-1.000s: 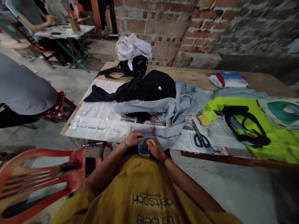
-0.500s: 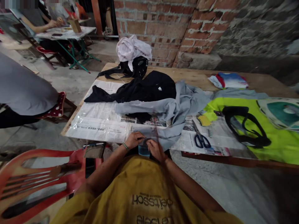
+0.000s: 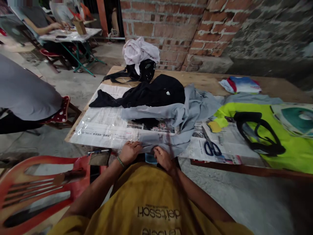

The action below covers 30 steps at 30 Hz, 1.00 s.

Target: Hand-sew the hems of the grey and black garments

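Note:
A grey and black garment (image 3: 156, 112) lies spread across the newspaper-covered table (image 3: 95, 130), its black part bearing a small white logo. Its grey lower part reaches the front table edge, right before me. There my left hand (image 3: 130, 152) has its fingers closed on the left end of the grey cloth. A short way to the right, my right hand (image 3: 163, 158) pinches the same cloth's near edge between thumb and fingers. Blue-handled scissors (image 3: 212, 147) rest on the newspaper to the right of the garment.
Farther right lie a neon-yellow garment (image 3: 293, 156), a black strap loop (image 3: 259, 133) and a green-and-white iron (image 3: 298, 117). A black helmet (image 3: 148, 70) with pale cloth (image 3: 139, 50) stands behind. A red plastic chair (image 3: 80, 163) is at my left; people sit beyond.
My left hand has slid left along the grey cloth's edge, away from the right hand, and the strip between them is drawn out. The right hand stays nearly in place.

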### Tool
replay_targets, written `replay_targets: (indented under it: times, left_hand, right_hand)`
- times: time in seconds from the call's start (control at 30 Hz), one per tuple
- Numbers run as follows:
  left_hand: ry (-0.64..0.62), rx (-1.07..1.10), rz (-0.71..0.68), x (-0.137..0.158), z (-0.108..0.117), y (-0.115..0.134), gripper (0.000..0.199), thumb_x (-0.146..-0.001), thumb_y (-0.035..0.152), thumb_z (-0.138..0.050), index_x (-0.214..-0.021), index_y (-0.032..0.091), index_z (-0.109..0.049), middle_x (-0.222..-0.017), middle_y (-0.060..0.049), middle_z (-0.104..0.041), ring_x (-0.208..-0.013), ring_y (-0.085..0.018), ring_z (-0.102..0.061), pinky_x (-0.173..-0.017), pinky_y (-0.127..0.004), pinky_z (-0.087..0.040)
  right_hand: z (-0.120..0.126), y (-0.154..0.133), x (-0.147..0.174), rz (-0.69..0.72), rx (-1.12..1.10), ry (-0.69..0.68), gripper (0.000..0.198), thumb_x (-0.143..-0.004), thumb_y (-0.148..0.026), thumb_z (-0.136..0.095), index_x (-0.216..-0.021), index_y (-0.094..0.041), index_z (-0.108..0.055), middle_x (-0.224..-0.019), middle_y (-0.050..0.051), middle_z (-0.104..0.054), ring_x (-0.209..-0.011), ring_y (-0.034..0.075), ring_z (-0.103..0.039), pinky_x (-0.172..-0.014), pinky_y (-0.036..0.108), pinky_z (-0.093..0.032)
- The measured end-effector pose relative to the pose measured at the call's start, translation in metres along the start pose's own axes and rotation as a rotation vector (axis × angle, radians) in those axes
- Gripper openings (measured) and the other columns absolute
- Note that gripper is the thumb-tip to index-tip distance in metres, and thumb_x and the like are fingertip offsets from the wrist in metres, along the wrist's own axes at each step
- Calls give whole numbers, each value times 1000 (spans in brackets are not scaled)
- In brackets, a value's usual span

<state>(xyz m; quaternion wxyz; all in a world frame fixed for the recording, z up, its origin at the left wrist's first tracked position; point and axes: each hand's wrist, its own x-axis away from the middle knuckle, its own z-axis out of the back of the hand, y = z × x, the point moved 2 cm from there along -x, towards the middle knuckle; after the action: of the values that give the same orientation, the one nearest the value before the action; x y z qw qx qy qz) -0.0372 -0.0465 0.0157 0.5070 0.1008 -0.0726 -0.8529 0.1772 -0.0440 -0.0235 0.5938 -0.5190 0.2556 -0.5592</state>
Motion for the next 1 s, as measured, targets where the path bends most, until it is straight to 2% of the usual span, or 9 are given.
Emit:
replay_targets:
  times: [0.1,0.17,0.33,0.47,0.57,0.67,0.83,0.93,1.0]
  left_hand:
    - [-4,-16,5,3,1,3,22,-98,18,-52,-109,22,-72,-128,-8,-66,-99,-21,-62,-87,-36,-43]
    - [-17,-2,10,0,2,6,22,-99,22,-52,-106,22,-72,-129,-8,-66,-99,-21,-61,-88,-36,-42]
    - [-163,59,102,-15,9,8,24,-99,29,-54,-89,18,-72,-101,-7,-73,-91,-20,-63,-82,-32,-41]
    - [-283,233,163,-21,10,2,28,-96,25,-55,-72,14,-68,-77,-4,-67,-78,-14,-60,-72,-24,-39]
    - [-324,369,205,-23,9,-4,28,-93,21,-56,-68,14,-67,-72,-1,-64,-74,-12,-58,-68,-21,-37]
    - [-342,414,239,-26,10,-7,21,-89,17,-58,-72,14,-70,-76,-1,-66,-78,-12,-60,-70,-19,-38]
    - [-349,259,179,-35,30,1,21,-92,22,-58,-80,16,-74,-90,-5,-73,-93,-17,-63,-84,-25,-41]
    - [-301,86,162,-41,47,11,22,-93,26,-57,-84,16,-75,-100,-8,-74,-100,-23,-61,-91,-35,-40]
    - [-253,0,128,-45,53,17,24,-94,25,-55,-82,16,-75,-98,-10,-73,-101,-25,-61,-92,-39,-39]
  right_hand:
    - [-1,2,-1,-18,-31,8,21,-92,-37,-41,-82,-23,-53,-59,-3,-52,-44,11,-43,-46,25,-36]
    - [-2,4,-2,-33,-37,5,20,-91,-37,-42,-82,-22,-53,-60,-3,-53,-43,11,-42,-46,25,-36]
    - [-4,9,-5,-41,-52,15,22,-91,-38,-43,-81,-22,-54,-59,-3,-53,-42,10,-42,-46,23,-36]
    - [-4,9,-4,-6,-38,21,23,-91,-39,-45,-79,-22,-54,-58,-3,-52,-44,10,-44,-47,23,-36]
    - [-4,8,-3,-8,-43,22,24,-90,-40,-44,-78,-22,-54,-57,-3,-51,-44,10,-43,-47,23,-36]
    - [-2,6,-1,-4,-55,17,24,-90,-41,-43,-78,-22,-53,-57,-3,-51,-44,10,-43,-46,23,-35]
    - [5,2,2,36,-41,-16,27,-90,-44,-43,-80,-22,-54,-60,-2,-54,-44,11,-44,-46,23,-38]
    - [7,1,0,32,-31,13,27,-89,-46,-43,-83,-22,-55,-59,-2,-54,-45,11,-45,-45,24,-38]
    - [8,0,-2,68,-7,43,28,-89,-47,-45,-81,-22,-55,-59,-1,-55,-49,13,-48,-47,24,-39]
